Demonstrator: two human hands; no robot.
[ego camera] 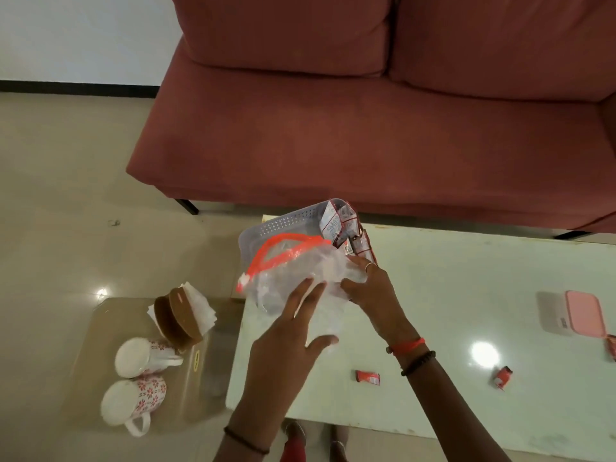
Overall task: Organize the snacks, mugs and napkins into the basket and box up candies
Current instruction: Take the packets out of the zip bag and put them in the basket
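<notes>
A clear zip bag (293, 261) with an orange-red seal lies over the pale perforated basket (283, 223) at the table's near-left corner. My right hand (366, 285) grips the bag's right side. My left hand (293, 331) presses flat against its underside, fingers spread. Red-and-white snack packets (346, 225) stand in the basket's right end. Two red candies (367, 377) (501, 377) lie on the table. Two floral mugs (143, 355) (133, 400) and a brown napkin holder (180, 318) with white napkins sit on a low glass side table. A pink-lidded box (580, 315) rests at the right.
The pale green table (450, 295) stretches right. A red sofa (366, 128) stands just behind it. The glass side table (100, 328) stands to the left over a glossy tiled floor. My feet show below the table's front edge.
</notes>
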